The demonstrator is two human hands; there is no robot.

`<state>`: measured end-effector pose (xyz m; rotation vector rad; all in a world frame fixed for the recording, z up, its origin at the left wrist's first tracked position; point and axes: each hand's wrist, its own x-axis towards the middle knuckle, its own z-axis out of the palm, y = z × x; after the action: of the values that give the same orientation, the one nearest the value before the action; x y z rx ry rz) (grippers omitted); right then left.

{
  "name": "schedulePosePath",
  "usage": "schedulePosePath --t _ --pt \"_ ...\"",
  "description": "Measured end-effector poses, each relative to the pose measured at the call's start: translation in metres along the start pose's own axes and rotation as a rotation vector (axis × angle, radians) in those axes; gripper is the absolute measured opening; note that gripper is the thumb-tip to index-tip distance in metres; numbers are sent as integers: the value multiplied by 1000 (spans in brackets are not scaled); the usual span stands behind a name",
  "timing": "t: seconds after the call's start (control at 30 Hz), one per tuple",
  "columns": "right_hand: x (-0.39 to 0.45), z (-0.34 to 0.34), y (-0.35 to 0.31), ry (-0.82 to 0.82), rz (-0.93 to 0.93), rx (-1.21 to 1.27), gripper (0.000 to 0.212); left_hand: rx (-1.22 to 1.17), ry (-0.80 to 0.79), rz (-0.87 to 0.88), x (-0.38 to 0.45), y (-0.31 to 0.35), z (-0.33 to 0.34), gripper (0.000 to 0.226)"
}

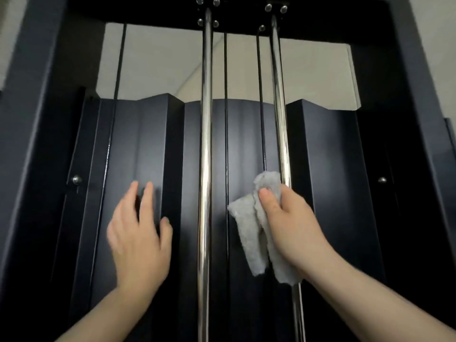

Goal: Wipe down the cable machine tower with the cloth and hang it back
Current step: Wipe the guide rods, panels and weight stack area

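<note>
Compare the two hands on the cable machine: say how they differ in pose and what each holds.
The right hand is closed on the grey cloth, gripping it around the right chrome rod; the left hand is open and holds nothing. The left hand's fingers are spread against the dark panel, while the right hand's thumb presses the cloth. The left hand looks motion-blurred; the right is sharp. Both are bare and raised to similar height.

A single head-worn view looks forward and slightly upward, standing close to the dark tower [153, 149]. Two chrome rods [206, 144] run up the middle to the top crossbar [148, 8]. Both forearms enter from the bottom edge, and wide-angle bending curves the frame's sides.
</note>
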<state>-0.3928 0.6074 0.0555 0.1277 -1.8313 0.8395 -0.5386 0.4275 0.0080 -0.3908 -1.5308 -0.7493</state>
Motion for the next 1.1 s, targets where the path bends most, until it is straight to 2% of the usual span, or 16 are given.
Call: schedulePosePath --t 0.13,0.2,0.33,0.4,0.5,0.57,0.7,0.77,0.87,0.97,1.03,1.1 --pt "-31 12 2 -76 -26 -139 24 140 -61 188 54 -2 7 71" --pt "-6 6 -7 -33 -32 -142 24 207 -89 246 66 -8 12 72" --pt "69 -7 -39 166 4 54 31 236 -83 216 67 -12 22 70" --pt "68 6 -36 150 11 40 33 234 -74 219 66 -12 22 68" --pt "21 31 -17 23 66 -61 31 234 -69 249 66 -14 21 61" --pt "10 28 -18 -11 86 -41 29 240 -81 246 65 -14 21 64" --pt "87 -3 -55 133 81 157 26 239 -82 241 64 -14 21 64" --pt "112 -4 -69 146 85 236 29 229 -77 243 64 -15 22 63" --pt "97 14 -55 62 40 -32 28 198 -55 241 62 -15 22 62" --pt "83 19 -52 -50 118 -196 29 185 -44 247 62 -15 23 62" --pt "111 6 -75 -25 135 -176 31 178 -38 257 63 -16 24 63" --pt "151 -11 -104 98 138 14 33 181 -26 265 65 -17 26 62"
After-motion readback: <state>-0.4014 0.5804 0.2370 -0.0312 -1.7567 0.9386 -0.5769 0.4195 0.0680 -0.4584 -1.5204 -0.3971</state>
